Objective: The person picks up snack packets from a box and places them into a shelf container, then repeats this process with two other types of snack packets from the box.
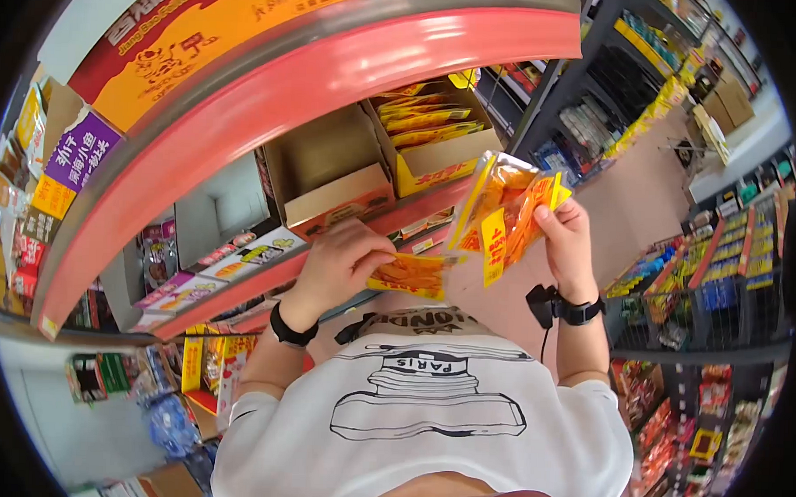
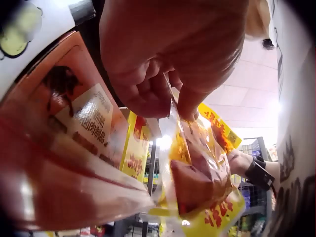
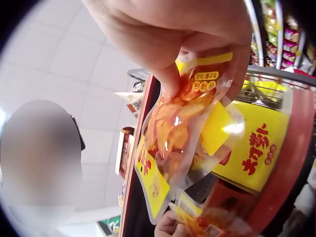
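Observation:
My left hand (image 1: 340, 262) pinches the edge of a clear snack packet (image 1: 407, 277) with orange pieces inside and yellow printed ends. In the left wrist view, thumb and fingers close on that packet's edge. Higher and to the right, my right hand (image 1: 567, 241) grips more of these snack packets (image 1: 515, 219) by their top edge; they overlap, and the rear ones are partly hidden. The right wrist view shows the front packet (image 3: 173, 128) hanging from thumb and fingers, its orange slices visible through the film. Just beyond both hands stands a yellow box (image 1: 435, 178) with several like packets upright inside.
Left of the yellow box, an open brown carton (image 1: 340, 207) stands on the red-edged shelf (image 1: 352, 67). Further left is a white display box (image 1: 220, 209). Racks of packaged goods (image 1: 713, 268) line the right side, across the aisle floor (image 1: 636, 200).

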### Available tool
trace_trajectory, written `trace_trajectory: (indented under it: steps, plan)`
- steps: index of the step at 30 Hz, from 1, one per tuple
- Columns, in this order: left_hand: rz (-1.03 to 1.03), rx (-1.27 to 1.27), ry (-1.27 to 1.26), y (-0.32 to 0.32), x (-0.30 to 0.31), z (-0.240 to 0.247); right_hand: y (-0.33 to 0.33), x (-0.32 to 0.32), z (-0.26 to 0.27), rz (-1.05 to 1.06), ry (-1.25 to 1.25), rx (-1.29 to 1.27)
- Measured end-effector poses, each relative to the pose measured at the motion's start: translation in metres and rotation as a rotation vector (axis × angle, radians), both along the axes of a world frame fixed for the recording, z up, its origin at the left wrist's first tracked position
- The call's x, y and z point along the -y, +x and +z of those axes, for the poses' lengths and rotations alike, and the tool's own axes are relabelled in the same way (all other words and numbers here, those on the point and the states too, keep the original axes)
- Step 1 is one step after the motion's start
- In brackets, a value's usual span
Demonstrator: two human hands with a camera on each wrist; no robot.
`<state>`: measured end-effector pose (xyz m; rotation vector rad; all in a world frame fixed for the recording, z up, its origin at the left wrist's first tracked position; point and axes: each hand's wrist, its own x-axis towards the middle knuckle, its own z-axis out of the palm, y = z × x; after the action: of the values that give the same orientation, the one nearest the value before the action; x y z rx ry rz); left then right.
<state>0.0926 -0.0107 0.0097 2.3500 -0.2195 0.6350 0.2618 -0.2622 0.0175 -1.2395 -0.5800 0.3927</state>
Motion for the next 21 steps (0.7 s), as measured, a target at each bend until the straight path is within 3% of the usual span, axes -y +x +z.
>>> trace_trajectory:
  steps: [6,9,15,18,20,21]
  plan:
    - [0.123,0.070,0.057,0.004,0.021,0.029,0.031,-0.013,0.041,-0.016,0.028,0.221]
    - [0.117,0.055,0.084,0.003,0.032,0.050,0.041,-0.026,0.056,-0.178,-0.071,0.578]
    - [0.167,0.134,0.160,0.009,0.052,0.089,0.034,-0.039,0.078,0.048,-0.227,0.858]
    - [0.245,0.183,0.337,0.011,0.057,0.097,0.031,-0.043,0.078,0.128,-0.305,1.027]
    - [0.158,0.086,0.189,0.013,0.058,0.093,0.028,-0.044,0.085,0.221,-0.289,1.407]
    - [0.106,0.044,0.179,0.015,0.051,0.084,0.028,-0.046,0.079,0.271,-0.224,1.438]
